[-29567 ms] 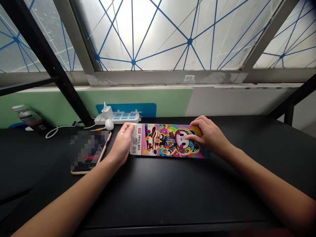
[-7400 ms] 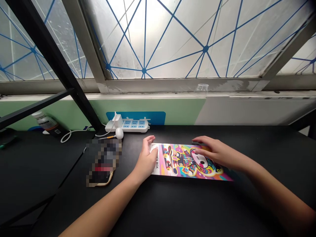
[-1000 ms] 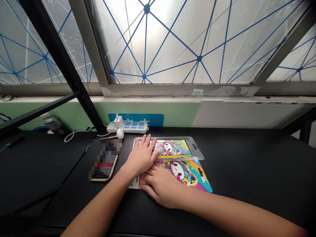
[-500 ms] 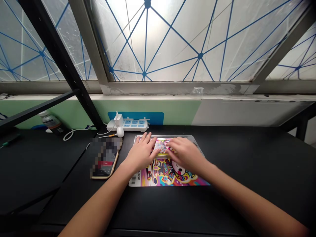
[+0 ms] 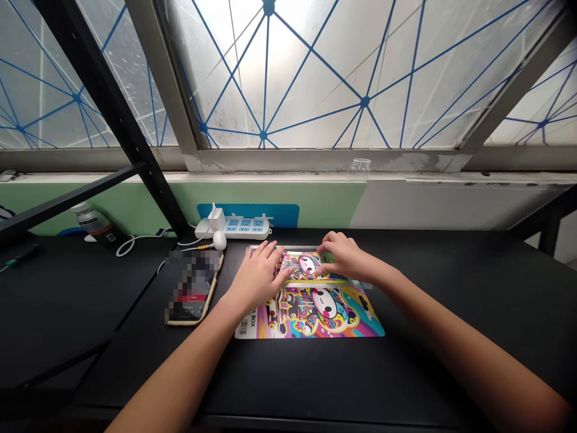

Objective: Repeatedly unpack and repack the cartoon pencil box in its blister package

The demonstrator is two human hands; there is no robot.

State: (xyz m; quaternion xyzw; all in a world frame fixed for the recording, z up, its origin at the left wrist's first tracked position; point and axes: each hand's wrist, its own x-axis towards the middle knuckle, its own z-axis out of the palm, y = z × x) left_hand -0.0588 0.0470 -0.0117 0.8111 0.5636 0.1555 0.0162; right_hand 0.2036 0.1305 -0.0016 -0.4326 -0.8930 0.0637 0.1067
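Note:
A brightly printed pencil box [image 5: 297, 266] lies across the upper part of a colourful cardboard backing card [image 5: 306, 316]. Both carry a cartoon figure with a white face, and the card's left margin reads "L BOX" above a barcode. My left hand [image 5: 259, 273] rests on the left end of the pencil box, fingers spread and stretched out. At its right end, my right hand [image 5: 346, 258] curls its thumb and fingers around the box, with a small green patch showing between them. My right palm hides part of that end.
Left of the card lies a phone [image 5: 196, 294] with a blurred screen. Behind it are a white power strip [image 5: 246, 227] with a plugged-in charger and white cables. A bottle [image 5: 94, 222] stands farther left, near a black metal frame. A clear cup [image 5: 361, 165] sits on the window sill.
My right hand has moved right, from over the middle of the pencil box to its right end, uncovering the printed face and the card below. My left hand stays nearly in place.

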